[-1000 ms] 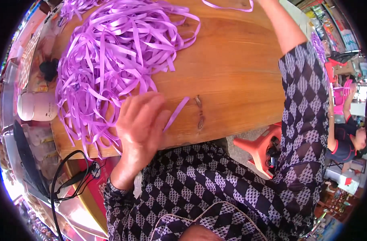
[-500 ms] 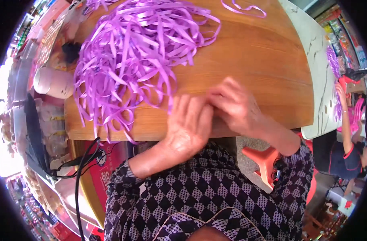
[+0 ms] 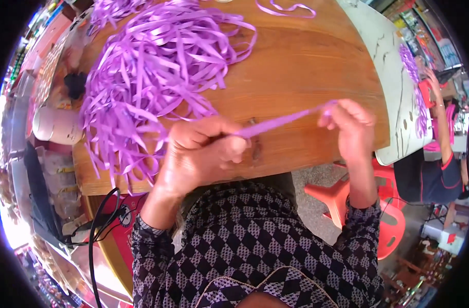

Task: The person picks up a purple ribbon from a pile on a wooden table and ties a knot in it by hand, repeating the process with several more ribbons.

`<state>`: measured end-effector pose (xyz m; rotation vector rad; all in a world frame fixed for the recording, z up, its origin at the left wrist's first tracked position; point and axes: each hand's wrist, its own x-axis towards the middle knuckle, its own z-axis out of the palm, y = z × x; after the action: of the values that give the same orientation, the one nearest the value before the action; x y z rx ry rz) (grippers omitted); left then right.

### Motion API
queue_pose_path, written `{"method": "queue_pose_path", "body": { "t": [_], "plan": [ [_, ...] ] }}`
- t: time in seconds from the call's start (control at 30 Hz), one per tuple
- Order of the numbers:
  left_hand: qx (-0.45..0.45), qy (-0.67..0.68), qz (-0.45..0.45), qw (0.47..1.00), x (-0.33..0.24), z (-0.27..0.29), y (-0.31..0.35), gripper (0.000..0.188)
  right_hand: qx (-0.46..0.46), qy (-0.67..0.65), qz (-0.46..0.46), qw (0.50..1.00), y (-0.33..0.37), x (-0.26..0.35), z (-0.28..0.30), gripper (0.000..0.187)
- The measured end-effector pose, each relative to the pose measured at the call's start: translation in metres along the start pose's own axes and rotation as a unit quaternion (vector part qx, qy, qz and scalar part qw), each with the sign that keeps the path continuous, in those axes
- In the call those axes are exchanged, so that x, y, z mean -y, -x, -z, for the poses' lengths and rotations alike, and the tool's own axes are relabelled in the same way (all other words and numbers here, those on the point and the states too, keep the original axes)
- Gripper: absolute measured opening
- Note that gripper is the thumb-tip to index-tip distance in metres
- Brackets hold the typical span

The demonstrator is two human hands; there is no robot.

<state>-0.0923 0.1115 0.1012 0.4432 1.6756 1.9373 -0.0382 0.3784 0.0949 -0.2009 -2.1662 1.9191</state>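
A length of purple ribbon (image 3: 280, 121) is stretched between my two hands above the near part of the wooden table. My left hand (image 3: 201, 149) is closed around one end, beside the big heap of purple ribbons (image 3: 152, 66). Off to the right and a little higher, my right hand (image 3: 351, 120) pinches the other end between thumb and fingers. Where the ribbon runs inside my left fist is hidden.
The wooden table (image 3: 306, 66) has a curved right edge meeting a white marbled tabletop (image 3: 381, 66). A loose ribbon (image 3: 286, 9) lies at the far side. Left stands a whitish container (image 3: 57, 126). Orange stools (image 3: 327, 195) are below right; a co-worker (image 3: 435, 179) sits beyond.
My hands, close together before, have moved apart, the right one to the right and the left one to the left. The ribbon now shows taut between them.
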Motion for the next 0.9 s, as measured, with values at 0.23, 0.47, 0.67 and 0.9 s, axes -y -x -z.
{"method": "queue_pose_path", "body": {
  "t": [0.23,0.47,0.67,0.9],
  "plan": [
    [0.046,0.205,0.016,0.978,0.005,-0.022,-0.020,0.045,0.172,0.338,0.347,0.858,0.021,-0.003,-0.057,0.009],
    [0.028,-0.046,0.002,0.999,0.018,-0.032,-0.009,0.023,0.080,0.293,0.416,0.857,0.007,0.002,-0.055,0.023],
    [0.133,0.100,0.152,0.974,0.011,-0.024,-0.015,0.012,0.042,0.271,0.389,0.879,0.009,-0.006,-0.066,0.017],
    [0.030,-0.020,0.112,0.993,0.010,-0.034,-0.006,0.007,0.013,-0.091,0.045,0.995,0.024,-0.010,-0.093,0.009]
  ]
}}
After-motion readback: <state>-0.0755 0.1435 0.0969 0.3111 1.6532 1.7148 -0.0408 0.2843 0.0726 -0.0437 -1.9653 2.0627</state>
